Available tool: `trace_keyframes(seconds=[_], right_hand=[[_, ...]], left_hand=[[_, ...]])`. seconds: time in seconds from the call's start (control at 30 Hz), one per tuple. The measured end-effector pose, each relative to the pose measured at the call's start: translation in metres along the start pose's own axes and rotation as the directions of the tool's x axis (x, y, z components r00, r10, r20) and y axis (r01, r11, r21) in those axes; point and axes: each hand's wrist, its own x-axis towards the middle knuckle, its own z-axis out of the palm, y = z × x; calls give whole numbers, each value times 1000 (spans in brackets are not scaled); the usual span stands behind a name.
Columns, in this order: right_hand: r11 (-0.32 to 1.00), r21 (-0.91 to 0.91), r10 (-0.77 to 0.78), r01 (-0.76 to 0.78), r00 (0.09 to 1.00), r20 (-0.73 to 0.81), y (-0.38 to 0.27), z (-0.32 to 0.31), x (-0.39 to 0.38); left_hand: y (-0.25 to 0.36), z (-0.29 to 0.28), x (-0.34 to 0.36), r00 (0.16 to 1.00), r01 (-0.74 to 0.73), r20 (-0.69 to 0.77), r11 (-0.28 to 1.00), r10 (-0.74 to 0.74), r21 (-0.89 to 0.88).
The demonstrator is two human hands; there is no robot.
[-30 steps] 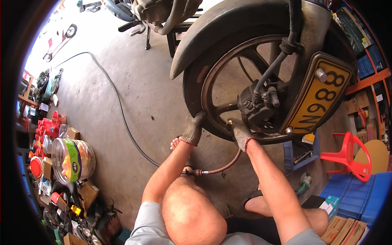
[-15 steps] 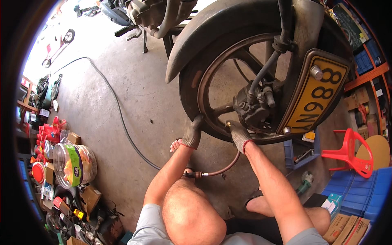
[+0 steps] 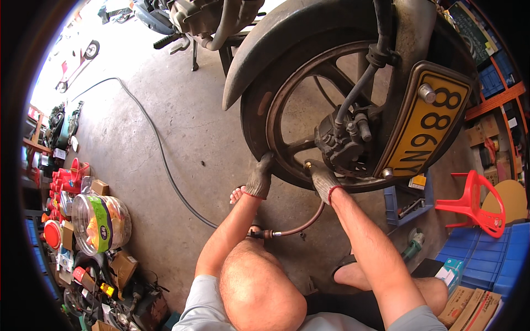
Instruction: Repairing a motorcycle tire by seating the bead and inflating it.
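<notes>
A motorcycle wheel with a black tyre (image 3: 255, 117) and a spoked rim (image 3: 274, 113) stands in front of me. My left hand (image 3: 258, 177), in a grey knit glove, grips the tyre's lower left edge; its fingertips are partly hidden. My right hand (image 3: 323, 179), gloved alike, is closed round the end of an air hose (image 3: 316, 219) beside the lower rim. A small brass fitting (image 3: 308, 165) pokes out at its fingers. From that hand the reddish-brown hose curves down to a coupling (image 3: 269, 234) by my knee, where a dark hose (image 3: 165, 160) joins it.
A brake caliper (image 3: 353, 127) and yellow number plate (image 3: 428, 124) sit right of the wheel. A red plastic chair (image 3: 475, 201), blue crate (image 3: 393, 207) and cardboard boxes (image 3: 469, 309) lie to the right. A clear plastic tub (image 3: 122, 220) and mixed parts crowd the left.
Both hands keep nearly the same hold and place. The view has shifted very slightly; nothing else visibly moves.
</notes>
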Motion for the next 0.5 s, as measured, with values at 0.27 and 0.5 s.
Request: trace_keyframes(seconds=[0.27,0.5], right_hand=[[999,3,-47,47,999,22,-5,-4,-7],[997,50,-57,55,998,30,-9,-5,-12]], left_hand=[[-2,-3,1,1000,1,10,1000,-1,-30],[-2,-3,1,1000,5,-11,999,-6,-42]])
